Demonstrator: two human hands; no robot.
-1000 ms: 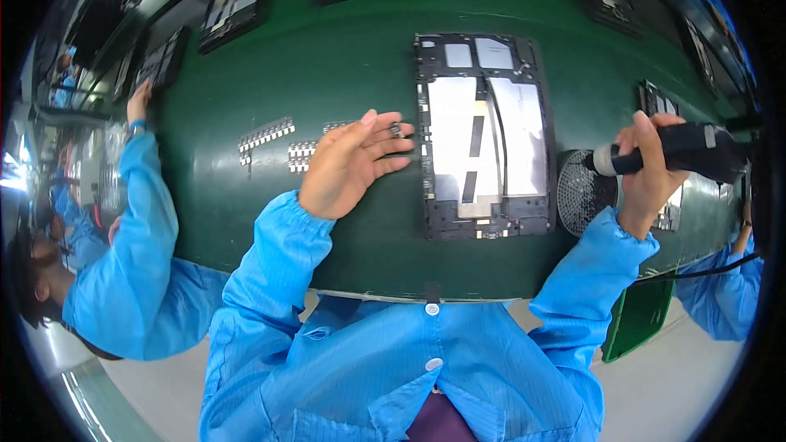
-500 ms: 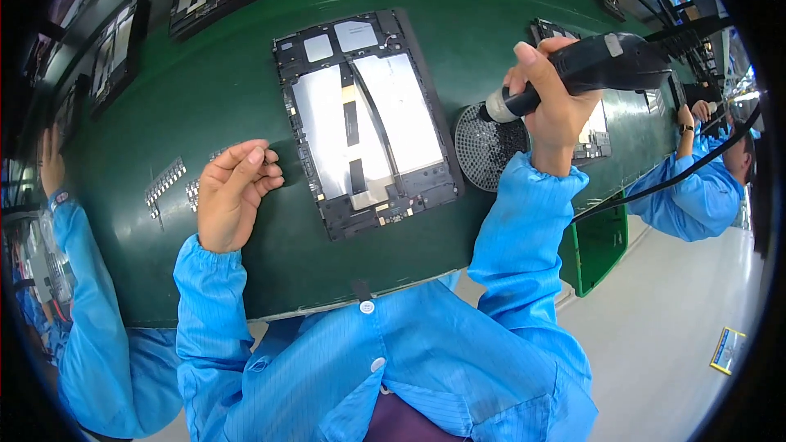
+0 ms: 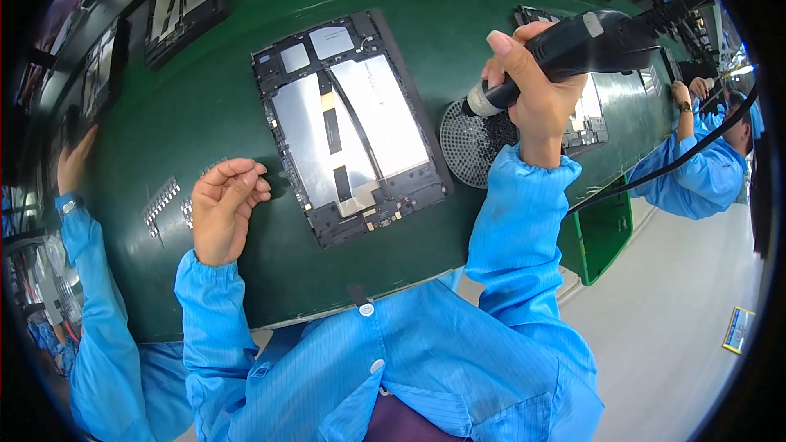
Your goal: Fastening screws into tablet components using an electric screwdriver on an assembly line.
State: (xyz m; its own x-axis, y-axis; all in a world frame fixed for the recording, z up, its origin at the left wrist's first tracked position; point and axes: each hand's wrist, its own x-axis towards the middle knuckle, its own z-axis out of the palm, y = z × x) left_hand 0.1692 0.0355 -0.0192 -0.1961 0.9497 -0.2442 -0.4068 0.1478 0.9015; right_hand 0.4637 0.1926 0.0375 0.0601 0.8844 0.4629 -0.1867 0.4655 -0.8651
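Observation:
My right hand (image 3: 544,102) is wrapped round a black electric screwdriver (image 3: 585,45), whose pale collar and tip point down over a round perforated tray (image 3: 458,147) of tiny dark screws. Whether the tip touches a screw is hidden. Left of that tray lies an opened tablet (image 3: 385,115), its silver battery panels and dark flex cables facing up. My left hand (image 3: 223,213) hovers beside the tablet's left edge with thumb and fingertips pinched together; what they hold, if anything, is too small to make out. Near it on the green table sit strips of small metal parts (image 3: 161,205).
More opened tablets lie around: one at the far left (image 3: 184,8), another behind my right hand (image 3: 588,119). A co-worker's hand (image 3: 75,164) reaches in at left; another co-worker (image 3: 692,172) sits at right. A black cable (image 3: 671,170) hangs above a green bin (image 3: 602,237).
The view has shifted, so the tablet and tray appear farther left. The screwdriver stays over the screw tray and my left hand stays pinched. The left co-worker's hand has moved slightly.

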